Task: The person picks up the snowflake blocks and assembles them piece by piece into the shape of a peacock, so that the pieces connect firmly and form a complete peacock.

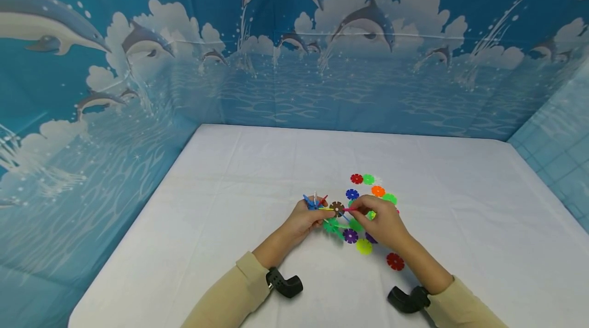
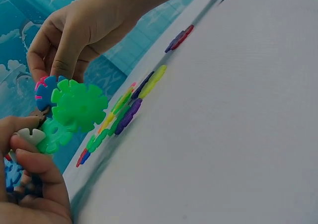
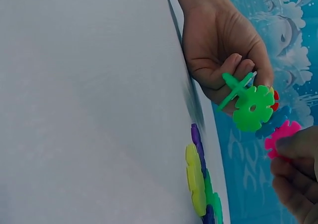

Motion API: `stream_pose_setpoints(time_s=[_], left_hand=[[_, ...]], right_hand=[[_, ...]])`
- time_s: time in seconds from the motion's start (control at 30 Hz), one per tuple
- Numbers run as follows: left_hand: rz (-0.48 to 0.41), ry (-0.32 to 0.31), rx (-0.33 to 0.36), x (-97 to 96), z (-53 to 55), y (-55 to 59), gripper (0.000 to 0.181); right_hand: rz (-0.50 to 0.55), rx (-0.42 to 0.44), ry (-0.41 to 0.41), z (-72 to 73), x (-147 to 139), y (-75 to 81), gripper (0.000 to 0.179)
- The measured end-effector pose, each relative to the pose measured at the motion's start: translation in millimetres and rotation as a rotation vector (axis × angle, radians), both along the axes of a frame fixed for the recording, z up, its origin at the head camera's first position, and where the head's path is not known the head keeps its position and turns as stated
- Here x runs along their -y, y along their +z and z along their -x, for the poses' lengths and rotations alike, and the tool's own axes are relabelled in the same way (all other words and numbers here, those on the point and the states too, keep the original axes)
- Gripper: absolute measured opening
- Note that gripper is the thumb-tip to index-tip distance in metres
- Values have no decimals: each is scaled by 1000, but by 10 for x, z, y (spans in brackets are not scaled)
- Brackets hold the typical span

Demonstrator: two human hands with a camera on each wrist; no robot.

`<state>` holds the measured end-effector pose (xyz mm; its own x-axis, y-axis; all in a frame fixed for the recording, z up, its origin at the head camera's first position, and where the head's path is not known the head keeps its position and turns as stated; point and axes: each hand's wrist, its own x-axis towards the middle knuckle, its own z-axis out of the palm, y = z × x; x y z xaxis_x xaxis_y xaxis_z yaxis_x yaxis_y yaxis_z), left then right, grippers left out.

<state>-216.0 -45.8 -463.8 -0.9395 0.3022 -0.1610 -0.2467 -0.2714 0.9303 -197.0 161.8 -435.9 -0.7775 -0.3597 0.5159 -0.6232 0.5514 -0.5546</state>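
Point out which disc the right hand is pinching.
The pink disc raised in the right hand; other discs lie loose on the table or sit in the cluster held by the left hand.

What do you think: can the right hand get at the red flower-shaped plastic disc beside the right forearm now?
Probably yes: nothing covers the red disc, and it lies near the right hand. First, though, that hand would likely need to put down the pink flower-shaped plastic disc that it pinches.
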Motion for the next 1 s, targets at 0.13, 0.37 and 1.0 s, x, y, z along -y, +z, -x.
stream_pose_setpoints(time_s=[0.13, 0.37, 1.0], left_hand=[[16, -9, -15, -9, 2, -6, 23], [68, -78, -74, 11, 8, -4, 18], [133, -170, -130, 40, 25, -37, 18]], right_hand=[[-68, -98, 27, -16, 16, 6, 22], [-201, -215, 72, -39, 22, 48, 27], [-223, -252, 162, -40, 17, 39, 29]])
